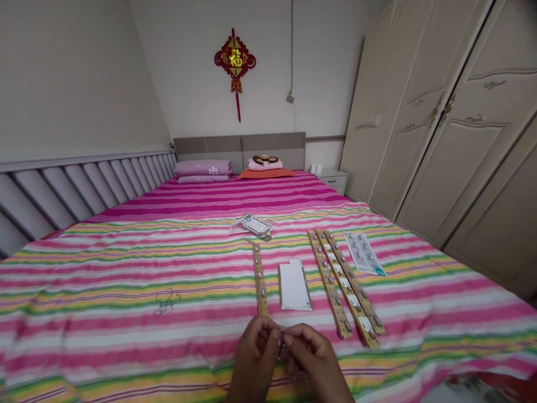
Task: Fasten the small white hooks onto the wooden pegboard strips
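Note:
Low in the middle of the head view, my left hand [257, 350] and my right hand [308, 350] meet with their fingers pinched. Between the fingertips is a small shiny piece [280, 348], mostly hidden, its kind unclear. Just beyond my left hand lies a narrow tan strip [259, 274] with holes and several small metallic pieces along it. A blank white card [295, 286] with a tab at its far end rests to the right of that strip, apart from it.
Three long wooden strips [344, 285] bearing small metal and white pieces lie side by side on the striped sheet, beside a printed card [364, 253]. Farther off is a clear-wrapped pack [255, 225]. Tangled dark thread [166, 302] lies left. Pillows [203, 169] sit by the headboard.

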{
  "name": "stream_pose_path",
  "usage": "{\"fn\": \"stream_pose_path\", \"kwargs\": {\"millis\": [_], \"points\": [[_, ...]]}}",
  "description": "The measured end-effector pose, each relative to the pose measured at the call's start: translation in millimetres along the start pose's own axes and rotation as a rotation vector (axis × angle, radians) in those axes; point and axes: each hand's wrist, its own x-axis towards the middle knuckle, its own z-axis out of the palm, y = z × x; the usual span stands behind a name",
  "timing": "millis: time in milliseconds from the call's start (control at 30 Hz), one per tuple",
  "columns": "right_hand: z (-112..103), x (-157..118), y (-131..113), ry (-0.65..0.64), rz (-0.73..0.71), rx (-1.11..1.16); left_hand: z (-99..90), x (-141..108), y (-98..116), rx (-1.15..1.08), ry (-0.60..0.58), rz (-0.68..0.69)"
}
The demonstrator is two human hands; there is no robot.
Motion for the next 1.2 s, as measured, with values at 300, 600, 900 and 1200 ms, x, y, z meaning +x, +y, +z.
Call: {"fn": "stream_pose_path", "kwargs": {"millis": [300,600,900,1200], "points": [[11,-3,-15,0.021,-0.172,-0.133,-0.2,15,3,-0.428,-0.033,-0.264],[7,4,-9,0.048,-0.255,-0.198,-0.7,14,1,-0.58,-0.065,-0.326],[12,6,-14,0.052,-0.277,-0.194,-5.8,19,3,-0.431,-0.107,-0.314],[13,6,-11,0.022,-0.326,-0.322,-10.4,21,0,-0.199,-0.011,-0.163]]}}
